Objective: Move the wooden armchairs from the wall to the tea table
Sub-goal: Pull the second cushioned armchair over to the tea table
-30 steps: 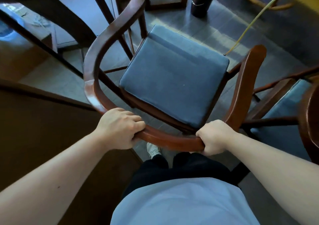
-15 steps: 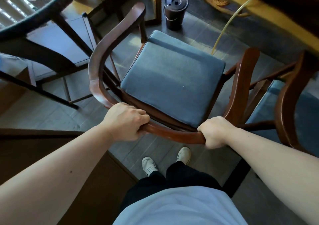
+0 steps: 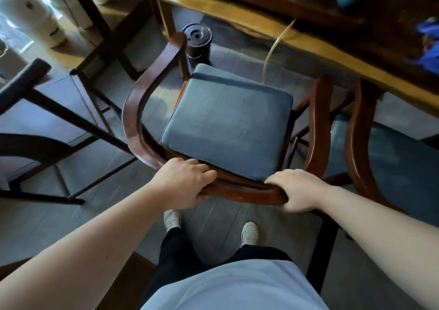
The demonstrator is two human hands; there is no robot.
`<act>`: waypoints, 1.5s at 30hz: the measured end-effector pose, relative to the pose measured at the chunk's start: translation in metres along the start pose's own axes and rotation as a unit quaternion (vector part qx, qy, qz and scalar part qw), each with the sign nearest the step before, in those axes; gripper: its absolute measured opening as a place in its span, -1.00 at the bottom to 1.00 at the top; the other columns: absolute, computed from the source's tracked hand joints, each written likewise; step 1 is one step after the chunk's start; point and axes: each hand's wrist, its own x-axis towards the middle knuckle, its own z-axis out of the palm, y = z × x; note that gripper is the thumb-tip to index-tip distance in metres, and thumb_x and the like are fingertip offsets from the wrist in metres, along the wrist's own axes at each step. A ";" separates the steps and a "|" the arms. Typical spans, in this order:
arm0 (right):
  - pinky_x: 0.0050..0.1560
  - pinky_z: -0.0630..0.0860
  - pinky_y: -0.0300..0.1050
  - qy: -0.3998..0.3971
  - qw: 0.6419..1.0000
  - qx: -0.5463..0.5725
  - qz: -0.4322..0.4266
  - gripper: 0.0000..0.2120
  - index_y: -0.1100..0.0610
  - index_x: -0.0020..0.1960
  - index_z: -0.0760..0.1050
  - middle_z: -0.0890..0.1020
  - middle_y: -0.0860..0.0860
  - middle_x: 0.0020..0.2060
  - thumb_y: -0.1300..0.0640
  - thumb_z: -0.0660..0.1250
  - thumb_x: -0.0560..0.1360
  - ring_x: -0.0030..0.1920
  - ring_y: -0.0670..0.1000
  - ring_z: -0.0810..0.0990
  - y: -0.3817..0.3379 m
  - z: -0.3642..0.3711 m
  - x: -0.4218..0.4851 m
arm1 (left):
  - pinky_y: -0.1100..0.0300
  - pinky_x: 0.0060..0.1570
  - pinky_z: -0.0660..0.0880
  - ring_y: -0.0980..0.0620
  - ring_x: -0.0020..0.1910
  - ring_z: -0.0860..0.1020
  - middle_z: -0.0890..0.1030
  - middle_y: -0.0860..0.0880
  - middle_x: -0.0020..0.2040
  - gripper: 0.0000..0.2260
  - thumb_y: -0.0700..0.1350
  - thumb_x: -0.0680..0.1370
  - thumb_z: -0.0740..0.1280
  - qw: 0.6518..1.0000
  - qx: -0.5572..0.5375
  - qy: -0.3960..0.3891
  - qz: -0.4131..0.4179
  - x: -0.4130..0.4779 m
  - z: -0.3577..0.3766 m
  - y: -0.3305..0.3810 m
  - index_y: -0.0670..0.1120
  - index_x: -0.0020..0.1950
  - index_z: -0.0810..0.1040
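With the left hand (image 3: pixel 185 181) and right hand (image 3: pixel 297 189) both grasping the wooden armchair's (image 3: pixel 133 119) curved back rail, pushing on could knock its armrests against the desk (image 3: pixel 237 12) edge or the neighbouring armchair (image 3: pixel 358 129) just beside it.

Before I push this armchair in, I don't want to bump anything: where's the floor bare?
Bare floor lies left of the armchair, toward the dark table legs. Ahead is crowded: a black canister and yellow hose under the tea table. A second armchair sits close on the right.
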 end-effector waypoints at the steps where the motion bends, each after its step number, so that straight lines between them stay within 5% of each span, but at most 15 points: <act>1: 0.23 0.46 0.05 0.034 0.999 0.039 0.004 -0.35 -0.02 0.35 0.43 0.58 -0.05 0.22 -0.12 0.42 0.28 0.22 0.04 0.53 -0.013 0.000 -0.003 | 0.12 -0.41 0.45 -0.06 -0.17 0.58 0.60 0.05 -0.18 -0.67 0.19 0.34 0.32 1.000 -0.004 0.005 0.005 -0.006 0.000 -0.011 0.01 -0.03 0.51; 6: 0.18 0.51 0.04 0.168 0.969 0.179 0.027 -0.47 0.03 0.26 0.52 0.61 -0.02 0.19 -0.09 0.41 0.32 0.17 0.07 0.57 -0.090 -0.003 0.001 | 0.11 -0.42 0.49 -0.10 -0.24 0.59 0.59 0.03 -0.27 -0.65 0.13 0.24 0.47 0.999 -0.024 0.022 0.015 -0.038 0.002 -0.073 -0.03 -0.14 0.50; 13: 0.20 0.48 -0.06 0.165 0.948 0.213 0.169 -0.59 -0.08 0.24 0.60 0.65 -0.11 0.19 -0.01 0.48 0.40 0.22 0.00 0.58 -0.116 -0.004 0.002 | 0.13 -0.50 0.50 -0.09 -0.36 0.60 0.59 0.04 -0.35 -0.66 0.27 0.33 0.24 0.988 -0.043 -0.006 0.146 -0.018 0.014 -0.105 -0.01 -0.23 0.45; 16: 0.17 0.50 -0.02 0.181 0.944 0.217 0.171 -0.61 -0.07 0.22 0.61 0.67 -0.08 0.16 -0.02 0.47 0.40 0.20 0.05 0.59 -0.125 -0.010 0.011 | 0.20 -0.55 0.43 -0.04 -0.38 0.60 0.59 0.07 -0.36 -0.67 0.26 0.32 0.36 0.984 -0.024 0.001 0.175 -0.016 0.011 -0.119 0.00 -0.24 0.47; 22: 0.07 0.51 -0.02 0.205 0.946 0.187 0.165 -0.63 -0.12 0.22 0.58 0.68 -0.08 0.11 -0.14 0.39 0.44 0.14 0.08 0.60 -0.134 -0.027 0.044 | 0.21 -0.55 0.43 -0.02 -0.38 0.60 0.61 0.09 -0.33 -0.63 0.23 0.24 0.51 0.989 0.014 -0.007 0.149 -0.006 -0.001 -0.162 0.02 -0.20 0.51; 30: 0.14 0.49 0.02 0.191 0.957 0.166 0.141 -0.60 -0.09 0.29 0.53 0.67 -0.04 0.16 -0.16 0.36 0.48 0.16 0.09 0.59 -0.125 -0.042 0.059 | 0.11 -0.27 0.51 -0.08 -0.15 0.63 0.68 0.06 -0.11 -0.61 0.30 0.36 0.36 0.998 0.013 -0.055 0.037 0.002 -0.005 -0.174 0.08 0.04 0.57; 37: 0.01 0.52 -0.04 0.157 0.946 0.218 0.179 -0.83 -0.10 0.01 0.62 0.70 -0.06 -0.08 -0.07 0.43 0.43 0.00 0.06 0.61 -0.073 -0.057 0.033 | 0.14 -0.26 0.39 -0.02 -0.08 0.59 0.64 0.07 -0.08 -0.62 0.32 0.43 0.26 0.996 0.029 -0.080 0.033 0.049 -0.013 -0.130 0.06 0.02 0.51; 45: 0.20 0.49 0.03 0.162 0.940 0.232 0.191 -0.63 -0.05 0.27 0.57 0.66 -0.04 0.17 -0.09 0.41 0.49 0.18 0.06 0.58 -0.075 -0.043 0.016 | 0.18 -0.49 0.39 -0.06 -0.42 0.58 0.60 0.05 -0.39 -0.65 0.25 0.28 0.48 0.994 0.007 0.015 0.112 0.055 0.002 -0.126 0.01 -0.23 0.55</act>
